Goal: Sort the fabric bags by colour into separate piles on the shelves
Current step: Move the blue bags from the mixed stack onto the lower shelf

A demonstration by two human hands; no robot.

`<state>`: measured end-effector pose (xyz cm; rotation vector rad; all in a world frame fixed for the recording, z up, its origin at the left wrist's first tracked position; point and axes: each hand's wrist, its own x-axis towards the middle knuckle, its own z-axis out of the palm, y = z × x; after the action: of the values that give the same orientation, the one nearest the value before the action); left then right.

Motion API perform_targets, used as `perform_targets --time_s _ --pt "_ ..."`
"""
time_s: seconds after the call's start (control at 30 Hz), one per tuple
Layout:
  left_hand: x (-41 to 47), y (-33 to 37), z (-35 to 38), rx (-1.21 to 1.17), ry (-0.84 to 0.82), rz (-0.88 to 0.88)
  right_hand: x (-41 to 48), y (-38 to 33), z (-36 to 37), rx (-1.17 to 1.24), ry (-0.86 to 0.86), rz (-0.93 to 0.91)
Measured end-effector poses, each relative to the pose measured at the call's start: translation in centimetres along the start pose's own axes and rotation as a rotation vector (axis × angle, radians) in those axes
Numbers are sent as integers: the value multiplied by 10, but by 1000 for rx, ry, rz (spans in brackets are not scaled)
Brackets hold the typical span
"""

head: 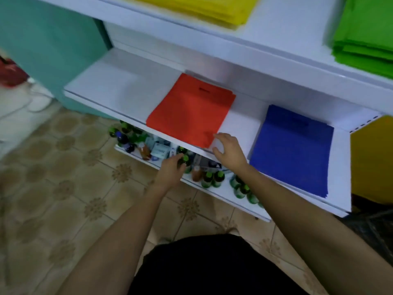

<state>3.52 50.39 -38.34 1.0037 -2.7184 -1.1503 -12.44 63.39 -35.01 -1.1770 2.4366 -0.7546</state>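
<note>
A red pile of fabric bags (pixel 189 111) lies flat on the middle white shelf (pixel 110 88), with a blue pile (pixel 295 150) to its right. On the shelf above lie a yellow pile (pixel 200 7) and a green pile (pixel 365 37). My right hand (pixel 229 152) hovers at the red pile's near right corner, fingers loosely spread, holding nothing. My left hand (pixel 171 170) hangs below the shelf's front edge, fingers loosely curled, in front of the bottles. Whether it touches a bottle is unclear.
The lowest shelf (pixel 225 196) holds several green bottles (pixel 212 179) and small packets. A teal wall (pixel 46 39) stands to the left, a yellow panel (pixel 372 162) to the right. Patterned floor tiles (pixel 63 188) lie below. A red bag (pixel 10 73) sits at the far left.
</note>
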Motion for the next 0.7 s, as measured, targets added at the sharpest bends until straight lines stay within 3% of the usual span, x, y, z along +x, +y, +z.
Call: perform_targets --time_s 0.33,0.57,0.7 --pt "-54 -110 -182 -5 370 -102 62 -230 79 78 -39 -359" --pt "-46 -144 -307 -5 590 -103 128 -374 79 150 -16 -573" --pt "-6 -147 -389 40 712 7 178 -443 62 203 73 -689"
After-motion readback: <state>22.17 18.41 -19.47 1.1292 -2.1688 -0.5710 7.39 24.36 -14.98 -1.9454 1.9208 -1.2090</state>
